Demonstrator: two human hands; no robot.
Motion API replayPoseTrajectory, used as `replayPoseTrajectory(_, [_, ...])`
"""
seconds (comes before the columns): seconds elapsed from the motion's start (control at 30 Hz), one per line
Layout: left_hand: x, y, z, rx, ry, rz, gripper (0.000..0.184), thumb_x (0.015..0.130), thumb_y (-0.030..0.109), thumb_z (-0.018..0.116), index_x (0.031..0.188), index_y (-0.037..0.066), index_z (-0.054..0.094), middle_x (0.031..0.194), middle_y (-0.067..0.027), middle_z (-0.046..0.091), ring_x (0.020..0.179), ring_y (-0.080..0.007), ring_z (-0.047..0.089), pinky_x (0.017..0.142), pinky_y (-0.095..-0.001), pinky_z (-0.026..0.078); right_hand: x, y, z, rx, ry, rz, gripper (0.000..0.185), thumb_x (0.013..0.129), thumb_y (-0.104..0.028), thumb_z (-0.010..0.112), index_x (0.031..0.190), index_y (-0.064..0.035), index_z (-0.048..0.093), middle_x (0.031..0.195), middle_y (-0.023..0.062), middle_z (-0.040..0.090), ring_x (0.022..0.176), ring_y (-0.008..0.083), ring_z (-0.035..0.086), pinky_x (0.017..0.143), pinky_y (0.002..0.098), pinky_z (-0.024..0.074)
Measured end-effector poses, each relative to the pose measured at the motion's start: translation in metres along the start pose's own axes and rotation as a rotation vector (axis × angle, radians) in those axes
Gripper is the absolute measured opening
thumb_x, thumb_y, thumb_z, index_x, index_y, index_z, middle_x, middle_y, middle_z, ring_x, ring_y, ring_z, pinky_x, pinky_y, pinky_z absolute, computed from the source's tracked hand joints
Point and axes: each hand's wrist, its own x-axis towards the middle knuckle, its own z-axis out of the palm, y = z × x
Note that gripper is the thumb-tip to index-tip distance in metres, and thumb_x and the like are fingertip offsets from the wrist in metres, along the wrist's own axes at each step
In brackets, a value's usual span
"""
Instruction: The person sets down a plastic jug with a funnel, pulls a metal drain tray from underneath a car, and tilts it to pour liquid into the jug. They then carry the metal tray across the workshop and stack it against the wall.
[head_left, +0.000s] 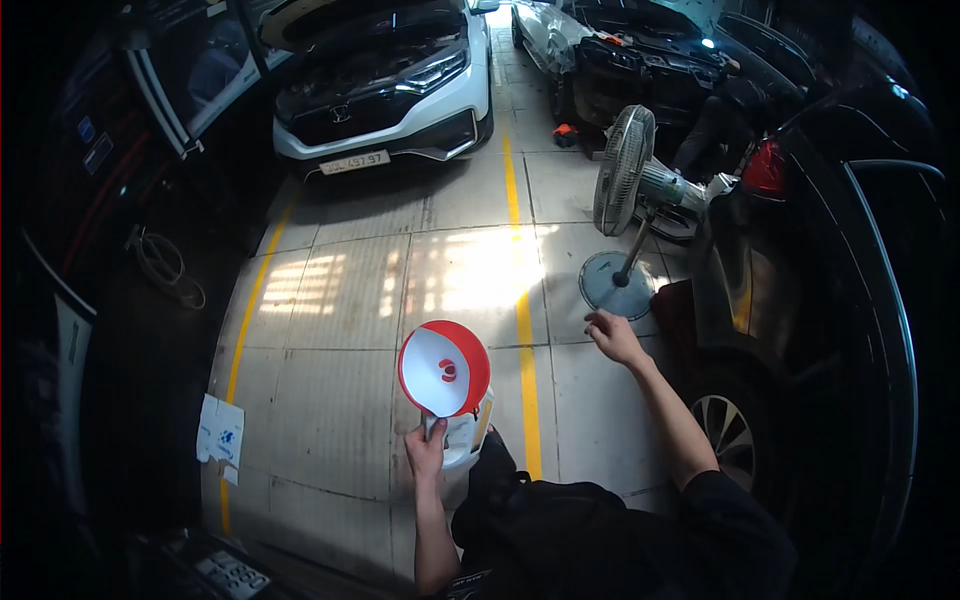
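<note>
Red-and-white funnel [475, 362] is over the floor [340, 410], partly covering a white container [460, 438] at its five o'clock. At its six o'clock, the left hand [425, 456] has fingers closed around a handle [431, 423]. Near three o'clock, the right hand's [617, 339] fingers are half bent; I cannot tell whether they hold something.
</note>
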Motion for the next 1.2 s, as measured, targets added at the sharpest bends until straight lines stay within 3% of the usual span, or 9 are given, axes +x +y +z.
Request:
replayPoseTrajectory(0.2, [0.255, 0.047, 0.074, 0.173, -0.172, -0.088, 0.04, 0.085, 0.035, 0.072, 0.074, -0.002, 0.066, 0.061, -0.0024, 0.058, 0.052, -0.0097, 0.051, 0.05, -0.0278, 0.041, -0.045, 0.219, 0.093, -0.222, -0.367, 0.913, 0.032, 0.077, -0.024, 0.058, 0.098, -0.0031, 0.071, 0.099, 0.0183, 0.07, 0.096, 0.0322, 0.067, 0.086, 0.0399, 0.0532])
replayPoseTrajectory(0.27, [0.341, 0.055, 0.109, 0.112, -0.218, -0.136, 0.037, 0.086, 0.033, 0.072, 0.075, -0.001, 0.066, 0.062, -0.0018, 0.059, 0.052, -0.0093, 0.051, 0.049, -0.0269, 0.041, -0.107, 0.242, 0.107, 0.012, -0.205, 1.378, 0.025, 0.08, -0.017, 0.059, 0.087, 0.0032, 0.071, 0.075, 0.0132, 0.071, 0.065, 0.0218, 0.07, 0.061, 0.0357, 0.0573])
replayPoseTrajectory(0.33, [0.424, 0.057, 0.142, 0.111, -0.291, -0.127, 0.035, 0.087, 0.032, 0.071, 0.076, -0.001, 0.067, 0.063, -0.0014, 0.059, 0.053, -0.009, 0.051, 0.049, -0.0261, 0.04, -0.132, 0.216, 0.12, 0.078, 0.052, 1.841, 0.023, 0.085, -0.013, 0.059, 0.086, 0.0074, 0.069, 0.077, 0.0151, 0.071, 0.068, 0.0232, 0.071, 0.062, 0.0368, 0.0576])
replayPoseTrajectory(0.47, [0.578, 0.062, 0.234, 0.098, -0.361, -0.123, 0.031, 0.089, 0.028, 0.069, 0.079, -0.001, 0.067, 0.066, -0.0004, 0.06, 0.054, -0.0079, 0.051, 0.049, -0.0242, 0.04, -0.092, 0.213, 0.162, 0.23, -0.063, 2.085, 0.026, 0.09, -0.014, 0.054, 0.09, 0.0078, 0.068, 0.079, 0.017, 0.071, 0.067, 0.0257, 0.07, 0.062, 0.0399, 0.0569])
replayPoseTrajectory(0.67, [0.775, 0.099, 0.35, 0.087, -0.39, -0.162, 0.03, 0.089, 0.027, 0.069, 0.075, 0.001, 0.065, 0.062, 0.0, 0.057, 0.052, -0.0078, 0.05, 0.049, -0.0242, 0.037, 0.258, 0.284, 0.131, 0.234, -0.277, 1.575, 0.029, 0.087, -0.02, 0.053, 0.081, 0.0027, 0.07, 0.073, 0.0156, 0.069, 0.062, 0.0245, 0.068, 0.058, 0.0378, 0.055])
replayPoseTrajectory(0.73, [0.835, 0.123, 0.387, 0.069, -0.407, -0.168, 0.03, 0.089, 0.027, 0.069, 0.074, 0.002, 0.064, 0.062, 0.0, 0.056, 0.051, -0.0079, 0.05, 0.048, -0.0242, 0.037, 0.421, 0.323, 0.094, 0.14, -0.115, 1.254, 0.026, 0.077, -0.019, 0.057, 0.08, 0.0025, 0.07, 0.075, 0.0134, 0.07, 0.064, 0.0218, 0.068, 0.061, 0.0352, 0.0547])
replayPoseTrajectory(0.9, [1.018, 0.128, 0.492, 0.123, -0.461, -0.127, 0.034, 0.087, 0.028, 0.071, 0.071, 0.0, 0.062, 0.059, -0.0012, 0.056, 0.049, -0.0088, 0.05, 0.047, -0.0259, 0.039, 0.781, 0.366, -0.018, 0.285, 0.308, 0.599, 0.019, 0.088, -0.009, 0.054, 0.101, 0.0034, 0.061, 0.082, 0.0087, 0.069, 0.072, 0.0131, 0.065, 0.068, 0.0279, 0.0521])
replayPoseTrajectory(1.03, [1.166, 0.144, 0.593, 0.293, -0.569, 0.055, 0.043, 0.086, 0.035, 0.072, 0.065, -0.001, 0.061, 0.057, -0.0019, 0.056, 0.05, -0.0091, 0.049, 0.048, -0.0278, 0.041, 0.929, 0.347, -0.076, 0.344, 0.521, 0.507, 0.019, 0.089, -0.008, 0.054, 0.102, 0.0045, 0.06, 0.08, 0.008, 0.068, 0.072, 0.0128, 0.064, 0.068, 0.0269, 0.0517])
replayPoseTrajectory(1.2, [1.316, 0.181, 0.729, 0.348, -0.739, 0.095, 0.043, 0.085, 0.035, 0.072, 0.064, -0.001, 0.062, 0.055, -0.0007, 0.055, 0.05, -0.0086, 0.048, 0.048, -0.0278, 0.039, 0.945, 0.398, -0.04, 0.03, 0.167, 1.03, 0.034, 0.08, -0.027, 0.062, 0.107, -0.0062, 0.068, 0.106, 0.0172, 0.069, 0.105, 0.0314, 0.064, 0.094, 0.0391, 0.0491])
